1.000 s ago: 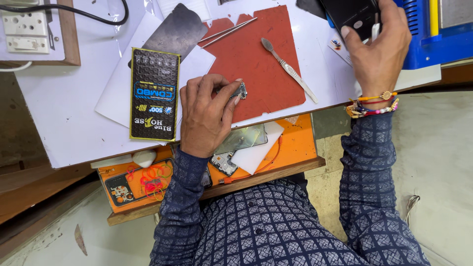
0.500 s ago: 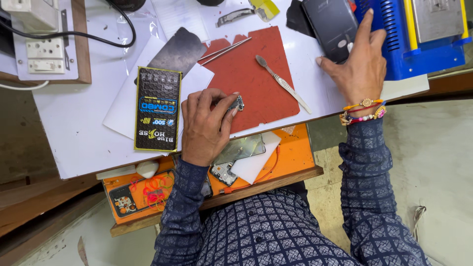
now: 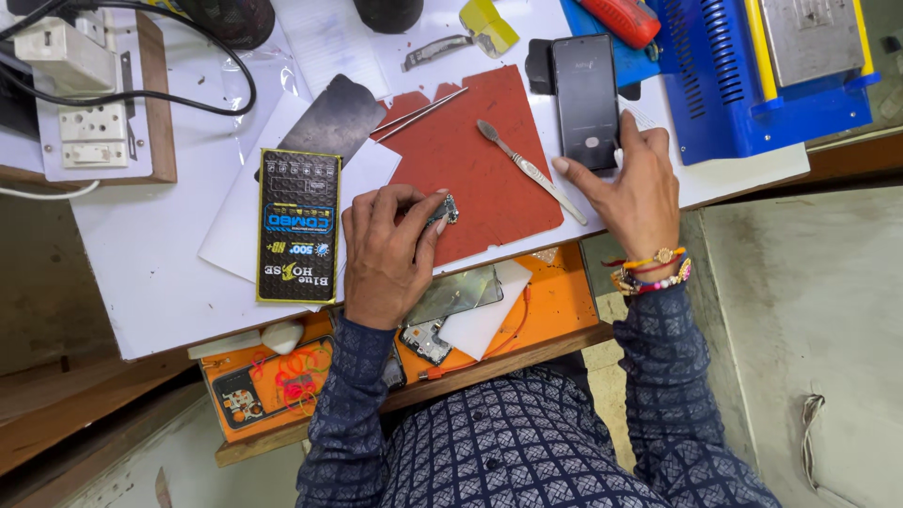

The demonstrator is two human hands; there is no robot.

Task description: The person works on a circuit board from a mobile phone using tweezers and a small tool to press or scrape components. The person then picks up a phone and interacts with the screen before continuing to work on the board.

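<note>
Left hand (image 3: 388,252): fingers pinched on a small part (image 3: 445,209) over the red mat (image 3: 470,165); the part is mostly hidden, its kind unclear. Right hand (image 3: 632,188): fingers spread, tips on a dark phone (image 3: 585,99) lying screen-up beside the mat. 1 spudger (image 3: 530,170) lies between them.

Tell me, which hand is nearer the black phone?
Right. The right hand rests its fingertips on the lower end of the phone. The left hand is well off to its left, over the red mat, pinching a small part.
</note>
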